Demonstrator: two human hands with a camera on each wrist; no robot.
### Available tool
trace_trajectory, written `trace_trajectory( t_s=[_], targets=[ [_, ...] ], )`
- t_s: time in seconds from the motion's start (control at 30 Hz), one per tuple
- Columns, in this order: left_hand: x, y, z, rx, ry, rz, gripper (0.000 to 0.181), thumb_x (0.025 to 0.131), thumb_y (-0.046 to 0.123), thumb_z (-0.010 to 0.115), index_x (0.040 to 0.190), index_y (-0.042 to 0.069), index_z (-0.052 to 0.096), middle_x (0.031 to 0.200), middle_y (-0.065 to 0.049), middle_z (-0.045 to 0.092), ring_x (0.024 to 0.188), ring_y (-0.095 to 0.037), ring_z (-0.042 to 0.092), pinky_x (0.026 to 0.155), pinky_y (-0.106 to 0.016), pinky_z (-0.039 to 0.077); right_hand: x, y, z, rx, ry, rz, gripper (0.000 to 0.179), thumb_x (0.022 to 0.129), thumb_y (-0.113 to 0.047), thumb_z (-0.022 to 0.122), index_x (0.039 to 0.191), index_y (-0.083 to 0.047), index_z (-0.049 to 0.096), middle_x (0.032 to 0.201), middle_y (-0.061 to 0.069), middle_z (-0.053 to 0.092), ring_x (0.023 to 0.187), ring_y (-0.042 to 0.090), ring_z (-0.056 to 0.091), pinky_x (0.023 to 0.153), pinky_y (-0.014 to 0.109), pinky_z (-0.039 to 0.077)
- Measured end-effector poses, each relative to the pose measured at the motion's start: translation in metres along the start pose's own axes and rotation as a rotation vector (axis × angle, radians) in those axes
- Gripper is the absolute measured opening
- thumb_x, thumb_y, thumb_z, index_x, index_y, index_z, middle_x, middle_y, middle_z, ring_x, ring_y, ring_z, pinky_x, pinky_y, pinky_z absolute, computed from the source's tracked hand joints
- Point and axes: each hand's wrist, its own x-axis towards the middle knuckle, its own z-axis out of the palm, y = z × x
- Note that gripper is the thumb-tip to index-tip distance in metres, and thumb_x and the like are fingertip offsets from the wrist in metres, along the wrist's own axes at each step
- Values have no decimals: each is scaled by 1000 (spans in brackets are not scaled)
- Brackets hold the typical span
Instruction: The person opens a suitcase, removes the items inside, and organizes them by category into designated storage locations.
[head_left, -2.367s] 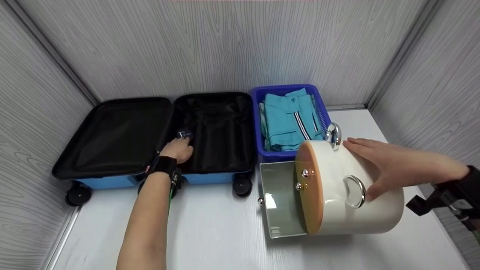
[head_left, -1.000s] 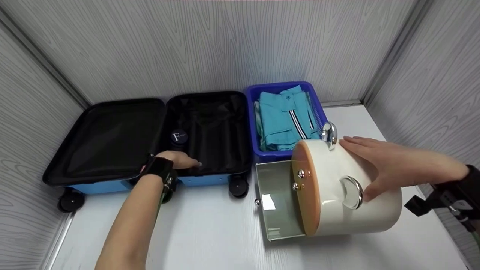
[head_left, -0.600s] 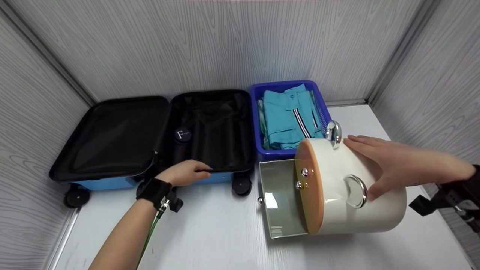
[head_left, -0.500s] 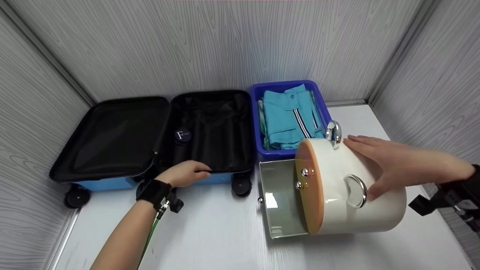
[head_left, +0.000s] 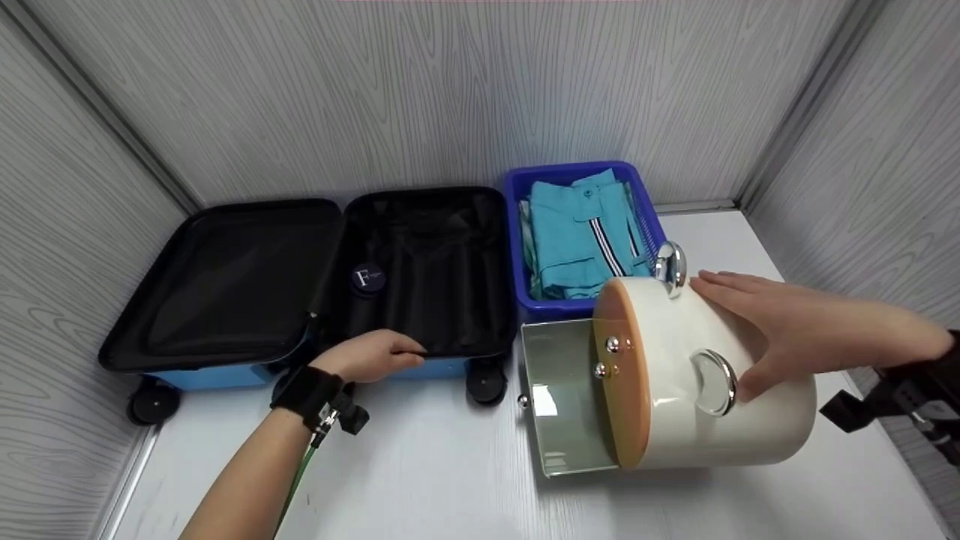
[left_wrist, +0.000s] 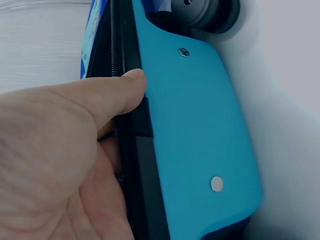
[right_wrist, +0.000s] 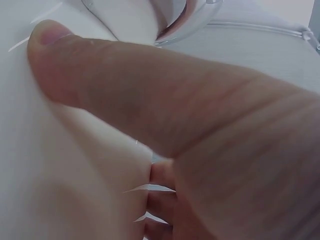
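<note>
My left hand (head_left: 373, 355) pinches the near rim of an open blue suitcase (left_wrist: 200, 125) with a black lining. In the left wrist view, the thumb lies over the zipped edge and the other fingers are mostly hidden inside. A small dark round jar (head_left: 367, 279), lettered F on its lid, sits in the suitcase's right half. On the right, my right hand (head_left: 799, 322) rests spread on a rounded white storage box (head_left: 675, 435) with an orange rim and chrome ring handles. Its thumb touches the surface beside one handle. A see-through drawer (head_left: 570, 427) stands pulled out of the box.
A blue basket (head_left: 556, 307) of folded teal clothes (head_left: 581, 240) stands between the suitcase and the back right wall. The suitcase's wheels (head_left: 486, 384) face the near side. Grey wood-pattern walls (head_left: 420, 90) enclose the white table (head_left: 420, 465).
My left hand has left the jar inside the suitcase and taken hold of the near rim. The suitcase has shifted slightly toward me. My right hand stays on the box.
</note>
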Motion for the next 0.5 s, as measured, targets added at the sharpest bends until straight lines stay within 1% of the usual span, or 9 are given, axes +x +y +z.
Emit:
trace_trajectory(
  t_s=[0.07, 0.17, 0.23, 0.3, 0.37, 0.4, 0.47, 0.5],
  targets=[
    [-1, 1, 0, 17, -12, 9, 36, 106, 33, 58, 136, 18, 68, 134, -2, 66, 121, -23, 61, 102, -48, 49, 0, 0, 0, 3, 0, 2, 132, 57, -47, 94, 164, -11, 24, 167, 14, 22, 150, 41, 24, 112, 63, 30],
    [-1, 4, -3, 34, -50, 22, 36, 105, 35, 59, 135, 18, 70, 133, -1, 66, 119, -21, 62, 101, -47, 49, 1, 1, 1, -3, 6, -12, 132, 57, -47, 94, 163, -10, 25, 167, 16, 23, 149, 41, 26, 112, 63, 31],
    [-1, 6, -6, 23, -86, 18, 39, 104, 41, 59, 134, 20, 70, 133, 1, 67, 120, -20, 62, 102, -46, 49, 1, 1, 2, -3, 8, -16, 131, 57, -45, 94, 163, -9, 26, 166, 17, 24, 149, 41, 26, 112, 62, 31],
    [2, 8, -12, 2, -101, -4, 44, 103, 48, 58, 134, 20, 70, 133, 1, 66, 122, -21, 61, 102, -47, 48, 1, 2, 2, -6, 13, -20, 130, 58, -44, 94, 163, -8, 26, 166, 18, 25, 149, 42, 26, 112, 62, 31],
    [7, 8, -21, -4, -79, -23, 49, 103, 51, 55, 137, 18, 68, 136, -1, 65, 126, -24, 59, 105, -49, 46, 1, 2, 3, -6, 14, -16, 129, 58, -43, 94, 163, -9, 27, 166, 17, 25, 149, 41, 26, 112, 62, 31],
    [11, 8, -25, 0, -55, -27, 50, 104, 50, 53, 139, 16, 66, 138, -4, 64, 128, -27, 58, 107, -50, 45, 1, 3, 3, -6, 16, -15, 129, 58, -43, 94, 162, -8, 27, 166, 17, 25, 149, 41, 26, 112, 62, 31],
    [19, 4, -35, 30, 9, -39, 52, 107, 44, 49, 145, 10, 59, 145, -11, 58, 135, -32, 51, 112, -52, 39, 1, 3, 2, -5, 17, -15, 130, 58, -44, 94, 162, -8, 27, 166, 18, 25, 149, 42, 26, 113, 62, 30],
    [24, 1, -39, 55, 38, -42, 53, 108, 39, 46, 149, 6, 53, 149, -15, 53, 139, -35, 47, 114, -53, 36, 1, 3, 2, -5, 17, -14, 130, 58, -45, 94, 163, -8, 26, 166, 17, 25, 149, 42, 26, 113, 63, 30]
  ],
)
